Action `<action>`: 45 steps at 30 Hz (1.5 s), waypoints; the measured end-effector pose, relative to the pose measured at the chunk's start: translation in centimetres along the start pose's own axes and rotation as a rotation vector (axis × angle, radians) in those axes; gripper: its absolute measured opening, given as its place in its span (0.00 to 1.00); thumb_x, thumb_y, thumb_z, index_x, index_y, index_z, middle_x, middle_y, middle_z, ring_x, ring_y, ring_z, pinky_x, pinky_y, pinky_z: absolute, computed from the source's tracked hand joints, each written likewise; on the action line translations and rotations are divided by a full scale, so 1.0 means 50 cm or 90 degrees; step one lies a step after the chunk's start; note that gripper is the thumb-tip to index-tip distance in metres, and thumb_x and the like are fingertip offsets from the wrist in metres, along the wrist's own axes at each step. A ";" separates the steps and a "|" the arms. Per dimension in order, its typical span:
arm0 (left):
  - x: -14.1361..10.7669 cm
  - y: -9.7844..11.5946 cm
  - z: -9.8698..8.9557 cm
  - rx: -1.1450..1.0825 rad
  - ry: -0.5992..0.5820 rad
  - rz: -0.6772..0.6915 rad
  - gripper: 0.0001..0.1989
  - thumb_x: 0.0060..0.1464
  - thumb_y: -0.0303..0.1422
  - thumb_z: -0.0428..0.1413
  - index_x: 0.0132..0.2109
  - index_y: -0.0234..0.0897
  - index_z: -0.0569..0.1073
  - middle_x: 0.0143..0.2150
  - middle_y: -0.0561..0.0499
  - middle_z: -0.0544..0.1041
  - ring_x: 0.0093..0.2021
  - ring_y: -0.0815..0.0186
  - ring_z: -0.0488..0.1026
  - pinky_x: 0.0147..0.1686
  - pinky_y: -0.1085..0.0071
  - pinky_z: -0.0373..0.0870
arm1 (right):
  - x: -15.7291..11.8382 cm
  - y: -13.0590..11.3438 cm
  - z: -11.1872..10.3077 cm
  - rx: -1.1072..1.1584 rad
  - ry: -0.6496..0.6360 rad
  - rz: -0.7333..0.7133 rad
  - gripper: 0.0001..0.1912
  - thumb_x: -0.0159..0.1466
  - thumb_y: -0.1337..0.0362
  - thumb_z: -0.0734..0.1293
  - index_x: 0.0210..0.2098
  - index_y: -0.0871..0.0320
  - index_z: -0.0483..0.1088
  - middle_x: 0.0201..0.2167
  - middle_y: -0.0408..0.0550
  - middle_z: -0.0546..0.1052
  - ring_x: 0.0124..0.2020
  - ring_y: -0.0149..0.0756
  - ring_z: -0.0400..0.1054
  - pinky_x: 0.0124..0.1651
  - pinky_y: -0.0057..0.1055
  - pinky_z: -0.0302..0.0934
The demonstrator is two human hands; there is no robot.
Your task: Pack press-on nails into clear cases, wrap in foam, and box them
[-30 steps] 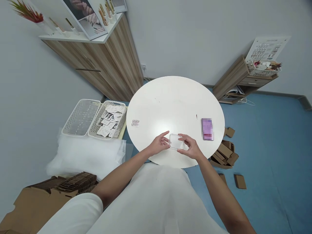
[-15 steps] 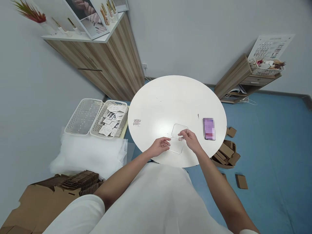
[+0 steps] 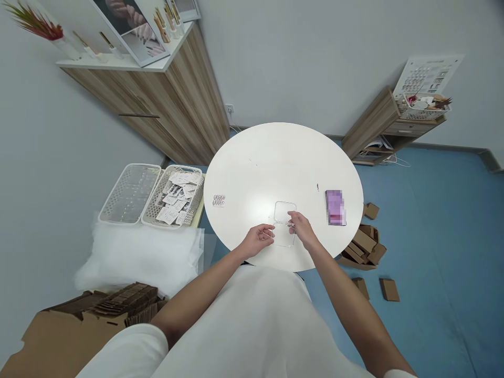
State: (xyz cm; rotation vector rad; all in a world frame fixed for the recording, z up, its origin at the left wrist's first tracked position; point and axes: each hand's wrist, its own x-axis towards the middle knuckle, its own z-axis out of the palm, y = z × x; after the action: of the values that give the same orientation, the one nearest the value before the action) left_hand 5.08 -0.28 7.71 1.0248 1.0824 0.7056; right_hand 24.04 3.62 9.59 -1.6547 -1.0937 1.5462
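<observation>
A clear plastic case with its lid swung open lies over the front part of the round white table. At the case's left edge my left hand holds it, the fingers curled around the rim. My right hand grips the right side near the hinge, thumb and fingers at the edge. On the table's left part lies a small sheet of nail-shaped pieces. A purple packet rests at the right, and a tiny dark piece lies near it.
Two white baskets stand left of the table, one full of cards. White wrapping and a cardboard box are below them. Small brown boxes lie on the floor at right. Cabinets stand behind.
The open case has turned a little, so its lid now stands straighter above the base. My right hand has shifted slightly left. The whole view has moved slightly.
</observation>
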 end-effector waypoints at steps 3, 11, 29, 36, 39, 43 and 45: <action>0.006 -0.009 -0.002 0.009 0.038 -0.011 0.20 0.44 0.32 0.59 0.47 0.35 0.68 0.36 0.50 0.70 0.31 0.73 0.69 0.38 0.69 0.68 | -0.020 0.034 0.002 -0.051 0.031 -0.035 0.23 0.59 0.47 0.54 0.47 0.54 0.62 0.30 0.47 0.70 0.25 0.31 0.66 0.26 0.29 0.64; 0.016 -0.050 0.001 0.033 0.098 -0.086 0.22 0.44 0.28 0.58 0.48 0.35 0.65 0.35 0.49 0.72 0.31 0.72 0.70 0.37 0.70 0.68 | -0.082 0.138 0.026 -0.071 0.058 -0.033 0.25 0.57 0.51 0.60 0.52 0.54 0.60 0.44 0.51 0.67 0.37 0.35 0.67 0.39 0.38 0.67; 0.087 -0.121 0.034 0.241 0.215 -0.148 0.23 0.45 0.27 0.55 0.51 0.35 0.66 0.44 0.45 0.69 0.40 0.66 0.67 0.45 0.67 0.63 | -0.003 0.181 0.026 -0.134 0.052 0.078 0.32 0.53 0.51 0.61 0.55 0.57 0.57 0.44 0.51 0.66 0.37 0.36 0.65 0.42 0.37 0.63; 0.077 -0.119 0.052 0.212 0.208 -0.170 0.25 0.45 0.24 0.52 0.53 0.34 0.64 0.47 0.44 0.67 0.43 0.65 0.66 0.45 0.67 0.63 | 0.001 0.182 0.016 -0.112 0.012 0.097 0.30 0.54 0.54 0.62 0.54 0.57 0.59 0.48 0.54 0.64 0.40 0.38 0.65 0.43 0.37 0.63; 0.089 -0.115 0.059 0.192 0.224 -0.162 0.27 0.43 0.22 0.51 0.53 0.34 0.64 0.49 0.43 0.66 0.46 0.63 0.65 0.44 0.68 0.64 | 0.016 0.177 0.011 -0.112 0.013 0.082 0.28 0.53 0.55 0.62 0.53 0.57 0.60 0.48 0.54 0.64 0.42 0.38 0.65 0.44 0.37 0.62; 0.105 -0.113 0.061 0.174 0.244 -0.153 0.28 0.42 0.22 0.52 0.53 0.34 0.64 0.50 0.43 0.66 0.47 0.63 0.65 0.45 0.67 0.64 | 0.036 0.166 0.002 -0.119 -0.004 0.075 0.26 0.54 0.57 0.61 0.52 0.55 0.61 0.49 0.51 0.64 0.43 0.37 0.64 0.45 0.36 0.61; 0.107 -0.114 0.062 0.170 0.251 -0.151 0.28 0.42 0.21 0.52 0.53 0.35 0.64 0.50 0.44 0.67 0.48 0.63 0.65 0.45 0.67 0.64 | 0.041 0.164 -0.002 -0.121 -0.015 0.071 0.26 0.54 0.57 0.61 0.52 0.56 0.61 0.49 0.51 0.64 0.43 0.36 0.64 0.45 0.35 0.61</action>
State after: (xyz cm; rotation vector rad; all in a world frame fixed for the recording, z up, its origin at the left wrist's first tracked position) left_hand 9.72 1.17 0.83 0.9806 1.6464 0.5926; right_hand 25.38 1.59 1.50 -1.8564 -1.2097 1.5758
